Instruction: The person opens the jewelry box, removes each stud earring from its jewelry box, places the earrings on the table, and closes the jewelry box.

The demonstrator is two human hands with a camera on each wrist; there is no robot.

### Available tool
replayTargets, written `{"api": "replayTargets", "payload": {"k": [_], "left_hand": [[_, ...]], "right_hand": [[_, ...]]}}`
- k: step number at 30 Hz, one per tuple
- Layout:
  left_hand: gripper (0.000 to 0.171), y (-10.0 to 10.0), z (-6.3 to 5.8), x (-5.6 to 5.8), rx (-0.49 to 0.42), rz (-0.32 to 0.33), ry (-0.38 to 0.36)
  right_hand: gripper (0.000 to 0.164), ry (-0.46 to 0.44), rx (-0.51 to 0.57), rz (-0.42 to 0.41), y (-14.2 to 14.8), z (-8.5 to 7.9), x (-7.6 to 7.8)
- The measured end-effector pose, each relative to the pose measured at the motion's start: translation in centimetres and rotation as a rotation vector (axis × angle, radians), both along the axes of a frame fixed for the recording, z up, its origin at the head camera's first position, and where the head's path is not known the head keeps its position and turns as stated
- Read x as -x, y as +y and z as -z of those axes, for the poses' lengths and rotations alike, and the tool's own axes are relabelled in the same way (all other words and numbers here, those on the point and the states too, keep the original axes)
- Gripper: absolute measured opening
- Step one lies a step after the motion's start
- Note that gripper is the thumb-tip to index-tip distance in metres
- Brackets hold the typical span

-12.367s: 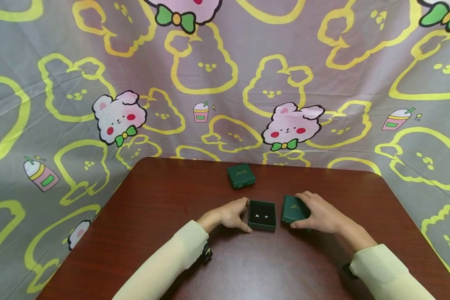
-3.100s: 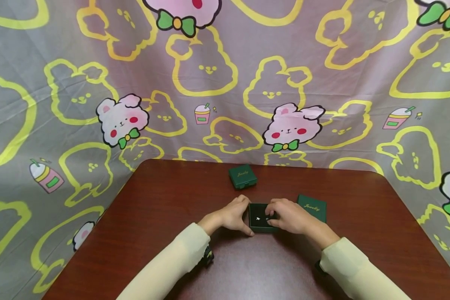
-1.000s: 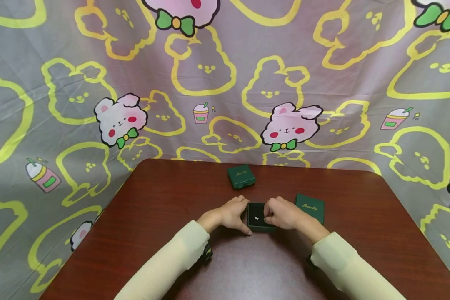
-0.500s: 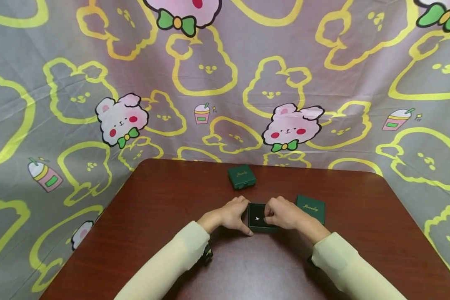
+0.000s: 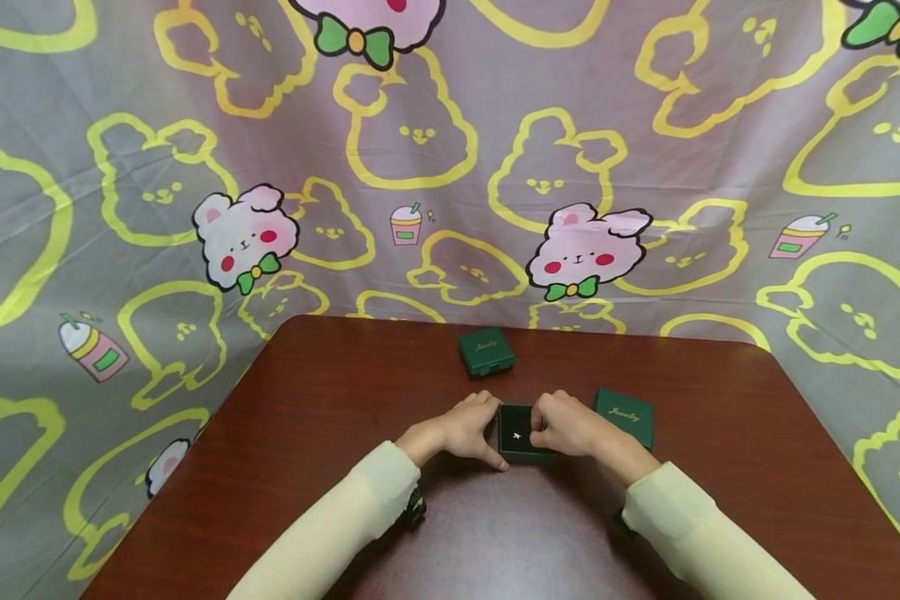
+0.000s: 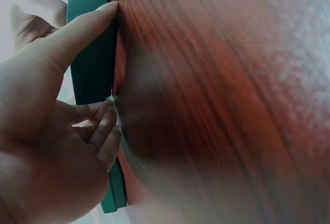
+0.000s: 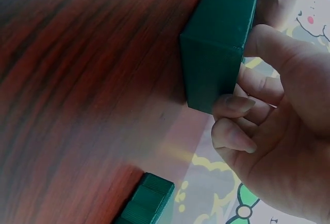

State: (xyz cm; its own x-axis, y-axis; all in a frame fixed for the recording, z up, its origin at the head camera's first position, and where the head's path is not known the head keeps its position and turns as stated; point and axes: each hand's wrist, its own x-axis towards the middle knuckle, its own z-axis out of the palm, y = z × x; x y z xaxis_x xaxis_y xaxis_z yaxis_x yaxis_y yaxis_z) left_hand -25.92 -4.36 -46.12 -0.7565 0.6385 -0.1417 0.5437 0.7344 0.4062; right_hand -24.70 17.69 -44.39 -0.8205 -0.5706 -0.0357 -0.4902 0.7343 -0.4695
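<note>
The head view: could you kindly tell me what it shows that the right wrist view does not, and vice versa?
Only the head view shows the white star-like piece on the black lining of the open box, gold lettering and both sleeves. Only the right wrist view shows the palm of the right hand and the box's right outer wall. Both show the open box, right hand, tabletop and patterned backdrop.

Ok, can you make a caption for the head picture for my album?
Left hand holding an open square green box, right hand over it beside a tiny silvery star.
</note>
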Motion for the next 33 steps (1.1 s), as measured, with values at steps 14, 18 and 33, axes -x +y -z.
{"api": "replayTargets", "payload": {"k": [14,18,33], "left_hand": [[0.084,0.06,0.0,0.11,0.005,-0.007,-0.006],[0.085,0.07,-0.04,0.12,0.005,-0.011,-0.007],[0.085,0.25,-0.29,0.02,0.007,-0.008,0.009]], "right_hand": [[0.016,0.007,-0.002,-0.032,0.35,-0.14,0.11],[0.016,0.025,0.006,-0.054,0.52,-0.25,0.13],[0.019,0.056,0.008,-0.088,0.95,-0.5,-0.05]]}}
